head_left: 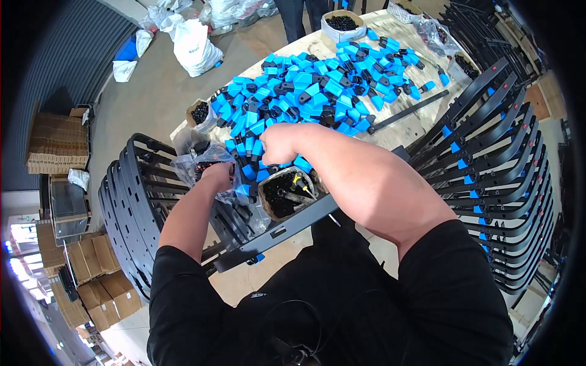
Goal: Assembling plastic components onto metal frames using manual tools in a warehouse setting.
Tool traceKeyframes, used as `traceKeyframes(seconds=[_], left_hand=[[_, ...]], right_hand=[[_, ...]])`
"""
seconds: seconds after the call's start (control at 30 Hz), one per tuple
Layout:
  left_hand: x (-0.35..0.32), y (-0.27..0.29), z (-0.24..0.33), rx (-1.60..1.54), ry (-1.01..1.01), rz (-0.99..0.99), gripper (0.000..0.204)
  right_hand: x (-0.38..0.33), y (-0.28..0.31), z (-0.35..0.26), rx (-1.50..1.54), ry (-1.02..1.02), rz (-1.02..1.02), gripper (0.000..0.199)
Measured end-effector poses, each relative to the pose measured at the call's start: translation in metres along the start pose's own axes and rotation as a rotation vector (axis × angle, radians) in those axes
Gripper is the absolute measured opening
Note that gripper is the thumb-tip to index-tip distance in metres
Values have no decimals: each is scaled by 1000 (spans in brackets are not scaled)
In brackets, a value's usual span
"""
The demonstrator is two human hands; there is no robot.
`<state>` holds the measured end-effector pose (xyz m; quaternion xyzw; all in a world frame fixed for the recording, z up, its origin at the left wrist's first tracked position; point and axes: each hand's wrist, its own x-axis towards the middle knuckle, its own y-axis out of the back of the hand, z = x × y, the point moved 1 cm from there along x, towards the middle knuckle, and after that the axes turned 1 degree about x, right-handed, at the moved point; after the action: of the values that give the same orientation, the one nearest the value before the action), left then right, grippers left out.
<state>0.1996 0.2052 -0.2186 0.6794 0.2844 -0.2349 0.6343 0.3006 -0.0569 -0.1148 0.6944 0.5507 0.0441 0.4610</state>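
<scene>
My left hand (pixel 218 177) reaches into a clear plastic bag (pixel 194 163) with small red and black parts in it. Its fingers look curled, and what they hold is hidden. Closed like a fist, my right hand (pixel 279 144) is at the near edge of a heap of blue and black plastic caps (pixel 305 88); anything in it is out of sight. Just below that hand stands an open box of small black parts (pixel 279 194), with a yellow-and-black hand tool (pixel 300 182) lying in it. A black slotted frame bar (pixel 278 233) crosses in front of my body.
Stacked black curved frames stand at left (pixel 131 213) and right (pixel 510 201). A black bar (pixel 409 111) lies on the table (pixel 390 129). Tubs of black parts (pixel 343 27) sit around the heap. Beyond are white sacks (pixel 194 47), cartons (pixel 101 287) and a standing person's legs (pixel 293 18).
</scene>
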Motion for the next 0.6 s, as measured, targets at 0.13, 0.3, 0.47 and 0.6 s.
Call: traceKeyframes(seconds=[0.13,0.3,0.47,0.6], left_hand=[[-4,-12,-26,-141,76,44,42],[-24,-7,-32,-172,32,297,38],[-47,4,-18,-192,87,467,44],[-66,14,-10,-182,143,451,37]], right_hand=[[3,1,-9,-12,30,35,36],[4,-1,-2,-21,35,35,35],[2,2,-2,-12,34,52,35],[2,2,-2,-18,18,43,38]])
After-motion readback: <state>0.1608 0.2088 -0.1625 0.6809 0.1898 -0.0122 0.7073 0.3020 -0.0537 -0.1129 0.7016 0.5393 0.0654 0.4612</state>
